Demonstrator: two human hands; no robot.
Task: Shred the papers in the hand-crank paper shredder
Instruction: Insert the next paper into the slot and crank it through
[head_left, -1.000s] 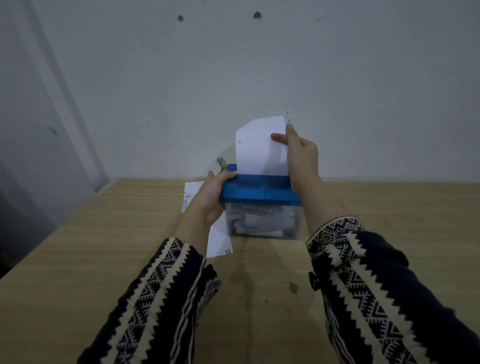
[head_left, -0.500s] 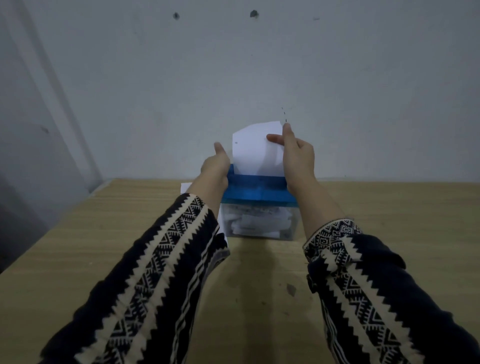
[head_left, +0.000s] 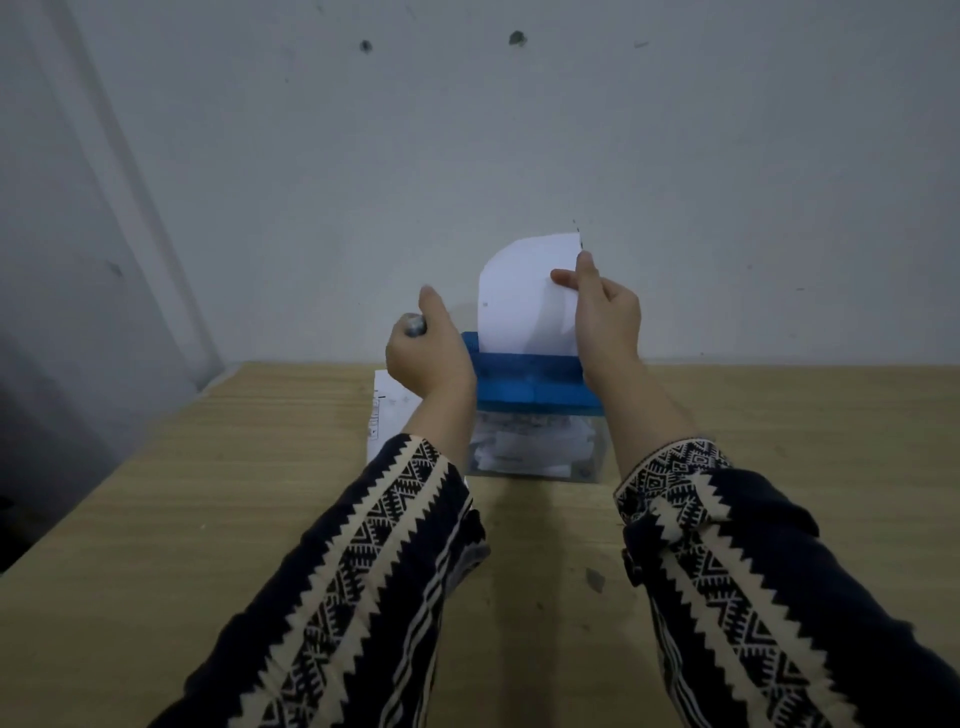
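Blue-topped shredder (head_left: 530, 382) sits on the wooden desk (head_left: 208, 493) near the wall, between both forearms. Head view only. Its clear bin (head_left: 540, 452) underneath holds white scraps. One white sheet (head_left: 519, 301) stands upright in the top slot, its right edge pinched by the right hand (head_left: 605, 322), thumb in front. At the shredder's left end the left hand (head_left: 426, 358) is curled round the crank handle (head_left: 414, 326). A paper stack (head_left: 387, 410) lies flat just left of the bin, partly hidden by the left wrist.

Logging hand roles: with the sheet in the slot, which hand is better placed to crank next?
Left: the left hand grips the crank handle, while the right hand pinches the sheet in the shredder.
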